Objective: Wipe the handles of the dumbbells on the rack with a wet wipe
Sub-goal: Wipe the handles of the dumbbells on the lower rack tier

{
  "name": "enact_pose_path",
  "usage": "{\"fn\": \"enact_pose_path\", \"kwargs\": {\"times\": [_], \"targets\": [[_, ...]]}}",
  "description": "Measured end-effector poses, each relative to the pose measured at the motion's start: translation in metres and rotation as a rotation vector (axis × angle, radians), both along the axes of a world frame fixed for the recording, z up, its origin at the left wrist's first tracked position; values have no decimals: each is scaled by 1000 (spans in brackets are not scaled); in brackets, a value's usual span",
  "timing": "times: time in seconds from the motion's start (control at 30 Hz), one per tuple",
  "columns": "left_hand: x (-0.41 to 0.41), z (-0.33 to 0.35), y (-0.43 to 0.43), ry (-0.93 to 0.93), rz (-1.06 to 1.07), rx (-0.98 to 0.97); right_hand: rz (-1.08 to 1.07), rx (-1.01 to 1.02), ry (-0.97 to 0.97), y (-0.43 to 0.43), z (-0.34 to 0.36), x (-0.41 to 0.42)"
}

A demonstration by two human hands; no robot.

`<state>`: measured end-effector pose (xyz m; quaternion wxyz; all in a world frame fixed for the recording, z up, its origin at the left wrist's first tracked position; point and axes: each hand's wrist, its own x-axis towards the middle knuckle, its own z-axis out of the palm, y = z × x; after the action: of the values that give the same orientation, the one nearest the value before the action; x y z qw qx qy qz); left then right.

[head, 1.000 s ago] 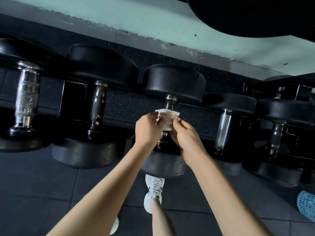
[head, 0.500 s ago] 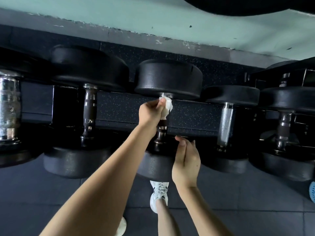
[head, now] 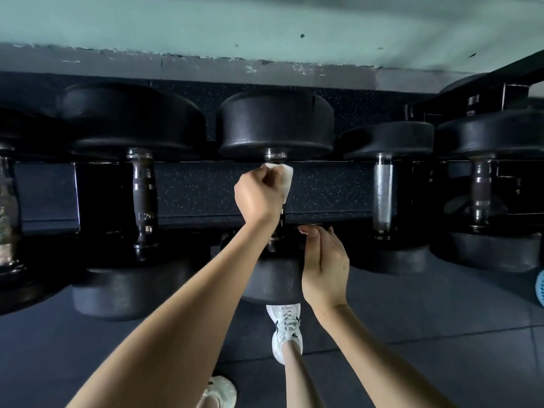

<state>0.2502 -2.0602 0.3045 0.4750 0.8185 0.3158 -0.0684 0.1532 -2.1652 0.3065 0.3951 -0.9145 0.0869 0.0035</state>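
Note:
A black dumbbell (head: 276, 125) lies on the rack in the middle of the view, its handle running towards me. My left hand (head: 259, 195) grips the far end of that handle with a white wet wipe (head: 287, 176) wrapped under the fingers, just below the far weight head. Most of the handle is hidden by the fist and wrist. My right hand (head: 323, 266) hangs beside the near weight head with loosely bent fingers and holds nothing.
More dumbbells lie alongside: a dark-handled one (head: 142, 198) at left, a chrome-handled one (head: 382, 195) at right, another (head: 479, 195) further right. The rack's black rail (head: 206, 189) runs beneath the handles. A blue basket (head: 539, 287) sits at the right edge. My white shoes (head: 285, 331) stand on dark floor tiles.
A second ago both hands held the wipe over the handle. My left hand then closed round the handle's far end with the wipe, and my right hand let go and dropped back.

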Motion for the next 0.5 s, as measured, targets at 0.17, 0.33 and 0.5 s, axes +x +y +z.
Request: {"fn": "enact_pose_path", "kwargs": {"times": [0.17,0.33,0.5], "targets": [[9,-9,10,22,311,-704,-6,32,-22,1,0,-1],[11,-28,37,118,117,-1079,-4,19,-30,-1,-1,-2],[9,-27,35,29,-100,-907,11,6,-56,-2,-2,-1]]}}
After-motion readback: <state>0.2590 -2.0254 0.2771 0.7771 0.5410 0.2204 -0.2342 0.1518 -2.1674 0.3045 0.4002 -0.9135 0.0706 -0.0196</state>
